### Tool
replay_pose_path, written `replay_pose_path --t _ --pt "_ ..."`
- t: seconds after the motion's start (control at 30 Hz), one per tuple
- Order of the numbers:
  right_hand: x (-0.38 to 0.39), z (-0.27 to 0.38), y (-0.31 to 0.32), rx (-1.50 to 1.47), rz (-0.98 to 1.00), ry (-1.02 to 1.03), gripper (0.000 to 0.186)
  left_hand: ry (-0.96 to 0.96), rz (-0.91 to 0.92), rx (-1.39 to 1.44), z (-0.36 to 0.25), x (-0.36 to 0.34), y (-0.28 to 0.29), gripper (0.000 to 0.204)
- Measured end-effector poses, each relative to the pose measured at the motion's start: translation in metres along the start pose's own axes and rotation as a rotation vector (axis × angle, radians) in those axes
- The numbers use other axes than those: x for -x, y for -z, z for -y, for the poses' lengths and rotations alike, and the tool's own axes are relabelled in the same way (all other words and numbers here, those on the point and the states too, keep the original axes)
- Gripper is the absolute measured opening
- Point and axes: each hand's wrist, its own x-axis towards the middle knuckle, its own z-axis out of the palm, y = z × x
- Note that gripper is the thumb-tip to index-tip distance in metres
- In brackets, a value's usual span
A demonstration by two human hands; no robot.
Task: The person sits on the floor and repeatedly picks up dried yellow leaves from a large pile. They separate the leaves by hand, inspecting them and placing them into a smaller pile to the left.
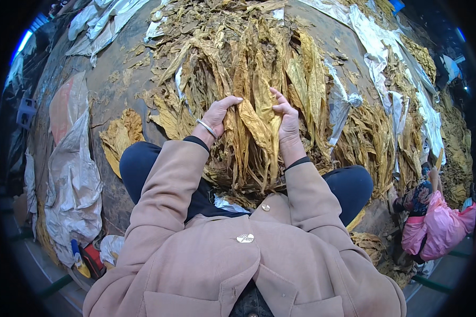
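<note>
Long, dried yellow-brown tobacco leaves [258, 127] hang between my two hands, above my crossed legs. My left hand [217, 115], with a silver bangle at the wrist, is closed on their left edge, its thumb lying on top. On the right side, my right hand [286, 120] pinches the leaf edge with bent fingers, the index finger raised a little. The fingers behind the leaves are hidden. A large heap of similar leaves [206, 63] lies just beyond and around my hands.
A loose leaf bunch [122, 138] lies on the brown ground at left, near a crumpled whitish sack [71, 185]. White sheeting [373, 58] and more leaves [367, 134] extend along the right. Another person in pink clothing [440, 224] sits at far right.
</note>
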Motion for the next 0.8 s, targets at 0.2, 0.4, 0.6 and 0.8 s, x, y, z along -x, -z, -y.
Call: replay_pose_path --t 0.2,0.4,0.6,0.8 --pt "-0.001 0.018 0.012 0.386 -0.112 0.183 0.062 0.004 0.001 0.011 0.001 -0.001 0.0 0.012" --pt "0.008 0.034 -0.012 0.045 0.114 0.205 0.073 -0.014 -0.022 -0.014 0.003 -0.006 0.008 0.011" --pt "0.002 0.005 -0.044 0.48 0.124 -0.021 0.058 -0.09 -0.021 -0.042 0.005 -0.004 0.01 0.013" --pt "-0.012 -0.02 -0.032 0.996 0.211 0.346 0.052 -0.072 0.07 0.111 0.001 0.016 -0.01 0.037"
